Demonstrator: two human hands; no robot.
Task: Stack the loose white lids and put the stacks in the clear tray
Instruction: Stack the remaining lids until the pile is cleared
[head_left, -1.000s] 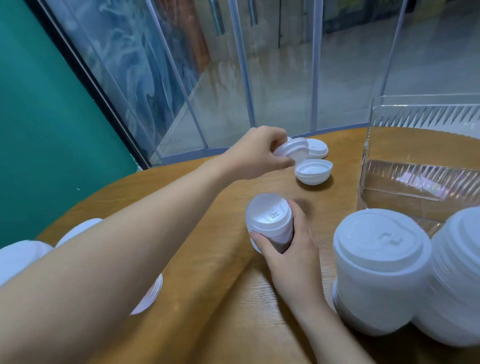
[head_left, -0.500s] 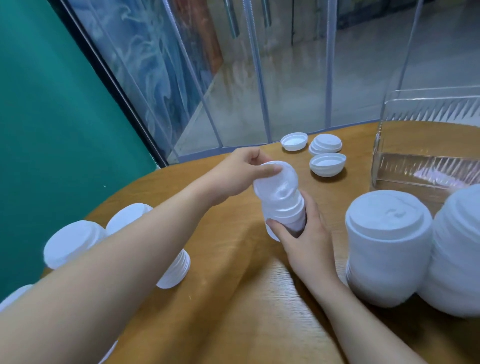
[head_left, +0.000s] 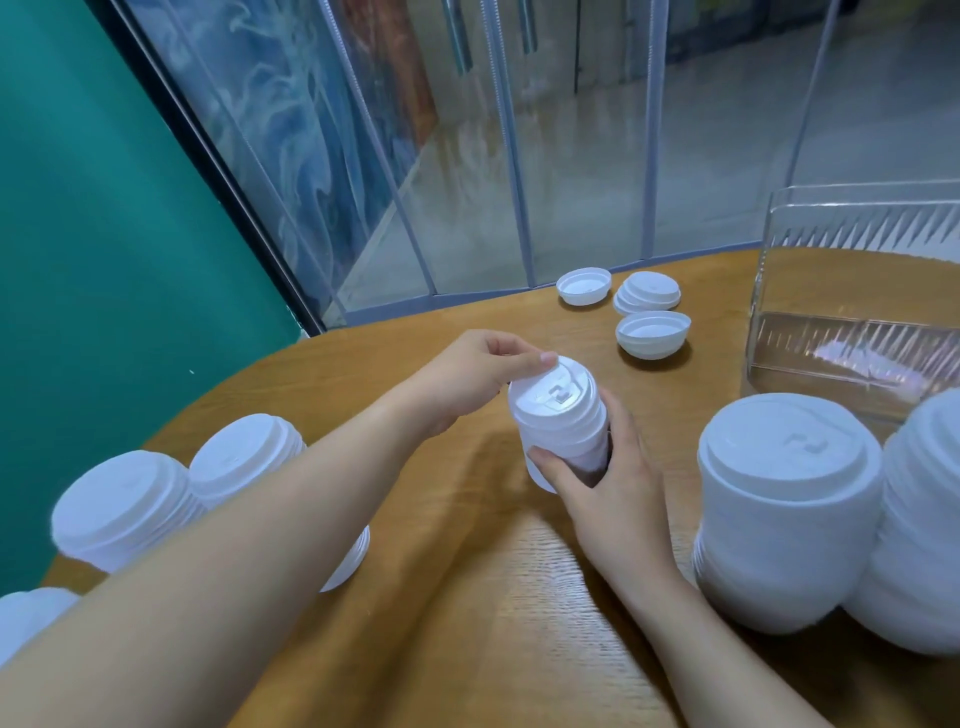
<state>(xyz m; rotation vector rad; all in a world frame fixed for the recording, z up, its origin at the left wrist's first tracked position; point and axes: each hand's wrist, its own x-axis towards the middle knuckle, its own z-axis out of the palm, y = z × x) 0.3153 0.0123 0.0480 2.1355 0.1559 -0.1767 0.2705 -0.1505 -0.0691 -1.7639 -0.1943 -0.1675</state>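
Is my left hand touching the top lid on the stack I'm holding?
Touching. The head view shows the left hand with its thumb tip on the rim of the top lid of the stack.

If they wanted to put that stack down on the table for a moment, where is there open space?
Bare wood lies in front of the right hand, between the held stack and the loose lids near the far edge. Another open patch runs between the two forearms at the near edge. It is crowded at the right, where tall stacks stand beside the clear tray, and at the left stacks.
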